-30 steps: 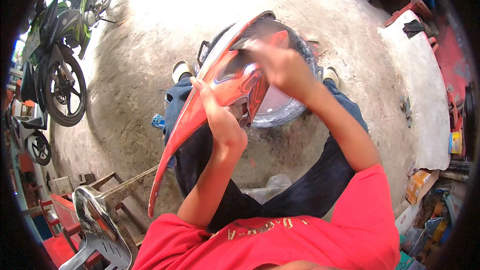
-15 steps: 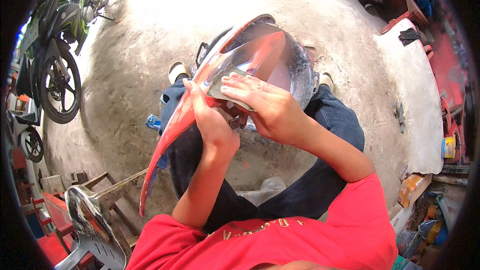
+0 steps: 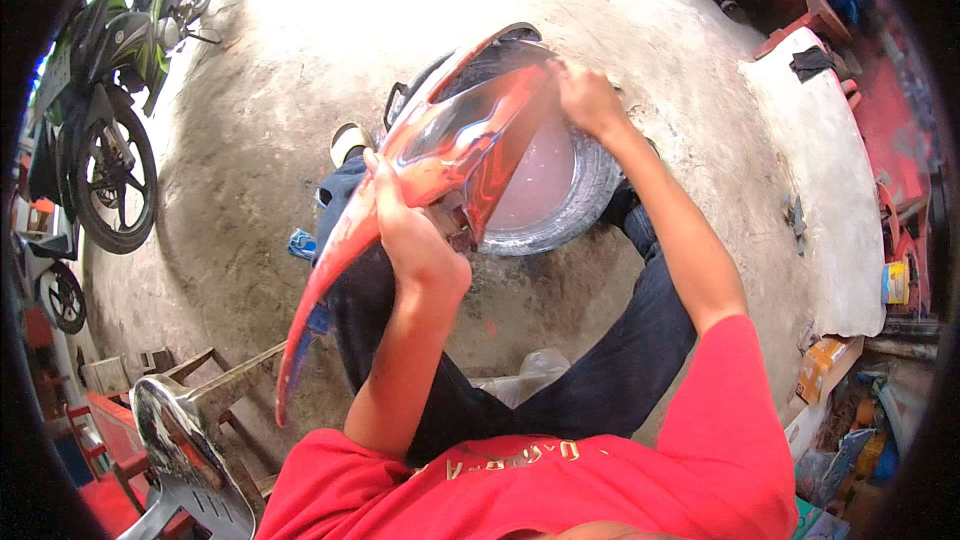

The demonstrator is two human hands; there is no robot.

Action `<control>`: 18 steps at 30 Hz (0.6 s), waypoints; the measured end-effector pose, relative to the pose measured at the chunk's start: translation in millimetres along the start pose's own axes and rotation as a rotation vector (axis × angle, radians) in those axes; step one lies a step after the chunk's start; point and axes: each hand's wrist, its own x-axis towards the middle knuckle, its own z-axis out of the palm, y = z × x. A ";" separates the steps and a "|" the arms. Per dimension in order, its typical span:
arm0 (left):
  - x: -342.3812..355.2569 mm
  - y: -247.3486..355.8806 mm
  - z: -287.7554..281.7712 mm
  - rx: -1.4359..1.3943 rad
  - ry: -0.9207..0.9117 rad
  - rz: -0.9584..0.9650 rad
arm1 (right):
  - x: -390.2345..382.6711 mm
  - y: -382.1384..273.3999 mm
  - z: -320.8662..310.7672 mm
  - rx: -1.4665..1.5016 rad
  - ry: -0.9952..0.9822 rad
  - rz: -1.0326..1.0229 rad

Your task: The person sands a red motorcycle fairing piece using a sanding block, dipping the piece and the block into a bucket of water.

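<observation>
A long, curved motorcycle body panel [image 3: 455, 145], red-orange with dark and blue-white patterns, slants across my lap and over a round basin [image 3: 560, 232] of cloudy, pinkish water. My left hand [image 3: 412, 235] grips the panel's near side, thumb along its upper face, the other fingers hidden beneath. At the panel's far right tip is my right hand [image 3: 588, 100], its fingers curled over the edge and blurred. Whatever lies under those fingers is hidden; no sandpaper shows on the panel's face.
Parked motorcycles [image 3: 115, 155] stand on the left. A worn chair [image 3: 190, 450] is at the lower left beside a wooden frame [image 3: 235, 380]. On the right are a long white slab [image 3: 835, 190] and a cardboard box [image 3: 825, 365]. A clear plastic bag [image 3: 540, 370] lies between my legs.
My right hand has slid away from the panel's middle to its far right tip; the grey-green sandpaper under it no longer shows. My left hand keeps its grip.
</observation>
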 end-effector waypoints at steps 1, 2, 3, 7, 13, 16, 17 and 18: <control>4.6 -1.4 -2.1 -0.013 0.007 0.012 | -2.9 2.9 4.4 -0.004 0.004 0.003; 2.7 -0.4 -1.1 -0.016 0.001 0.007 | -10.7 4.9 13.7 0.038 0.061 -0.136; 0.8 3.4 -0.2 0.025 -0.017 0.016 | -15.5 -0.2 24.4 0.086 0.114 -0.291; -1.5 9.9 -10.3 -0.024 -0.024 -0.006 | -55.8 -52.4 44.5 0.228 0.268 -0.838; 0.4 -4.9 1.3 0.049 0.001 0.014 | 26.6 55.4 36.5 -0.019 0.271 -0.140; 7.5 3.4 -11.9 0.027 0.065 0.035 | -12.6 -17.7 38.4 0.121 0.169 -0.243; 0.5 10.7 -2.8 0.043 0.034 0.011 | -32.4 -34.9 40.2 0.192 0.244 -0.432; -0.5 11.1 -5.2 0.036 0.044 0.018 | -50.9 -53.4 44.5 0.269 0.310 -0.636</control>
